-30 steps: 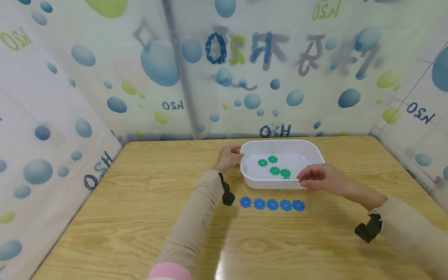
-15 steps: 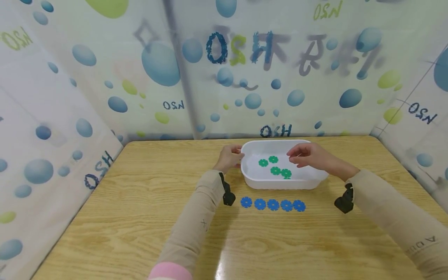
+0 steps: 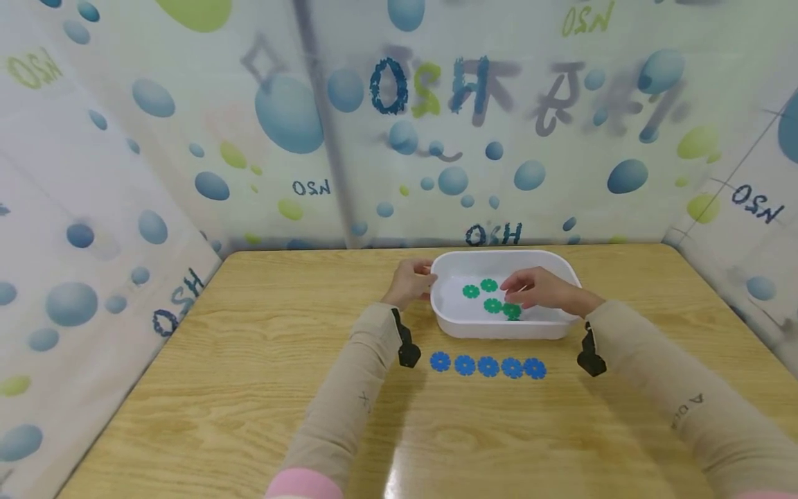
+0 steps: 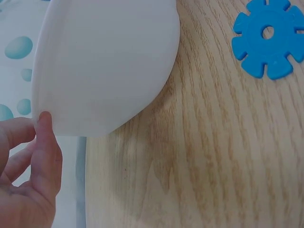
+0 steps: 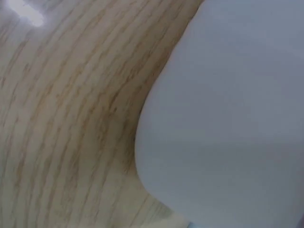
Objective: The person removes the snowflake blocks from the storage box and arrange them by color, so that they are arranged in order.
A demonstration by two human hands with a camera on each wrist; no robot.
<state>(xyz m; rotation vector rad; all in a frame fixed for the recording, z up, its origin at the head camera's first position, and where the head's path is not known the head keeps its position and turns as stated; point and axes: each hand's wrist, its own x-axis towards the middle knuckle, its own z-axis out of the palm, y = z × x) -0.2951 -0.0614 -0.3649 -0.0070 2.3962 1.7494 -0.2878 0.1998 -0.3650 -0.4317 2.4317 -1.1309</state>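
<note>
You've got mirrored "H2O" on the printed backdrop (image 3: 349,145), big just past the desk's (image 3: 262,388) far edge, again beyond its left edge; grey strokes unreadable. Your left sleeve (image 3: 339,388): "x". Right sleeve (image 3: 679,388): "A", rest illegible.

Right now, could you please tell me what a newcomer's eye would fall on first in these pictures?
Probably the row of five blue pieces on the wooden table, just in front of the white tub. Next might come the green pieces inside the tub, with the right grip close beside them and the left grip holding the tub's left end.
</note>
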